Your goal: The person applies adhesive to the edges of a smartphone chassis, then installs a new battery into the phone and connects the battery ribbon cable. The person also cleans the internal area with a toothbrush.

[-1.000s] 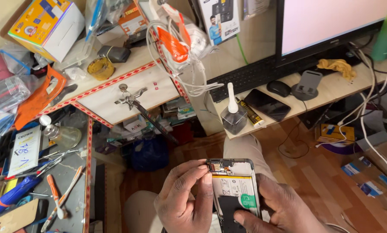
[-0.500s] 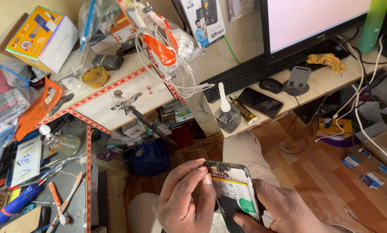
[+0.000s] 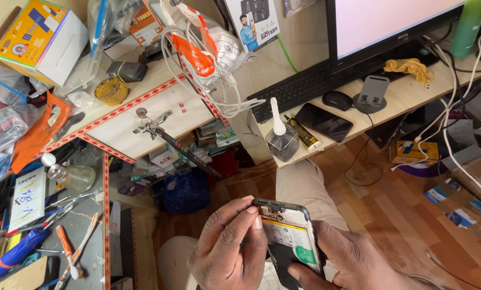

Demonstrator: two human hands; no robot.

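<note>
An opened phone (image 3: pixel 288 241), its back cover off so the white battery and the small board at its top edge show, sits low in the head view at about six o'clock, held over the person's lap and tilted so the bare inside faces up toward the eyes. The right hand (image 3: pixel 353 260) cradles it from below and from the four o'clock side, fingers wrapped around the frame, probably to keep it steady while the other hand works. The left hand (image 3: pixel 227 244) closes in from nine o'clock, its fingertips (image 3: pixel 255 210) pinched narrow at the phone's top left corner, touching the edge by the board; whether they hold a small part or tool there I cannot tell. Out at one o'clock from the phone, on the pale wooden shelf (image 3: pixel 396 102), a glue bottle with a long nozzle (image 3: pixel 279 137) stands upright next to a yellow and black tube (image 3: pixel 303 133), a dark phone lying face up (image 3: pixel 324 121) and a mouse (image 3: pixel 337 100), likely kept within easy reach. Further up stands a keyboard (image 3: pixel 310 83) beneath a monitor (image 3: pixel 391 27). At nine o'clock, on the glass-topped bench, lie orange-handled screwdrivers (image 3: pixel 68 255) and tweezers (image 3: pixel 68 201), spread flat near the left arm.
</note>
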